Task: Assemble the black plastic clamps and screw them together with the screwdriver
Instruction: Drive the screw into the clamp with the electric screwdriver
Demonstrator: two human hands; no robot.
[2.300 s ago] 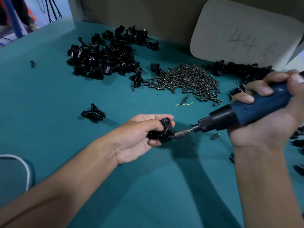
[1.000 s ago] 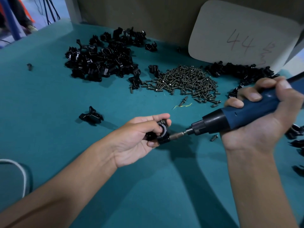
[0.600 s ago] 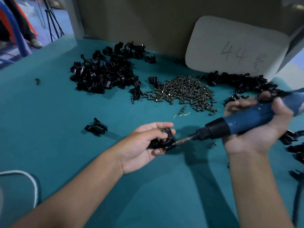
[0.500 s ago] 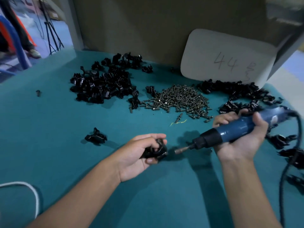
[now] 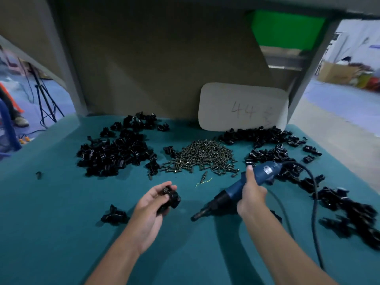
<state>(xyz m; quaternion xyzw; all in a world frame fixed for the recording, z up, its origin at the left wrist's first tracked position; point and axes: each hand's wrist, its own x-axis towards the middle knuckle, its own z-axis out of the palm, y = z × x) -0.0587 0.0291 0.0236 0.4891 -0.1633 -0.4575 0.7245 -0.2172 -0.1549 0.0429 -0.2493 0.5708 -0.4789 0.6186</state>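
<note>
Left hand (image 5: pixel 151 204) is gripping an assembled black clamp (image 5: pixel 169 200). Right hand (image 5: pixel 251 194) is clutching the blue electric screwdriver (image 5: pixel 236 190), its tip apart from the clamp.

Two bare forearms, left hand (image 5: pixel 149 206), right hand (image 5: pixel 251 194), no sleeves

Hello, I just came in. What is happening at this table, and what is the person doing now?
A person is assembling black plastic clamps at a teal table. The left hand holds one clamp; the right hand grips a blue electric screwdriver, its tip apart from the clamp and pointing down toward the table. Behind lie a pile of screws and heaps of clamp parts on both sides. One clamp piece lies alone near the left hand.
</note>
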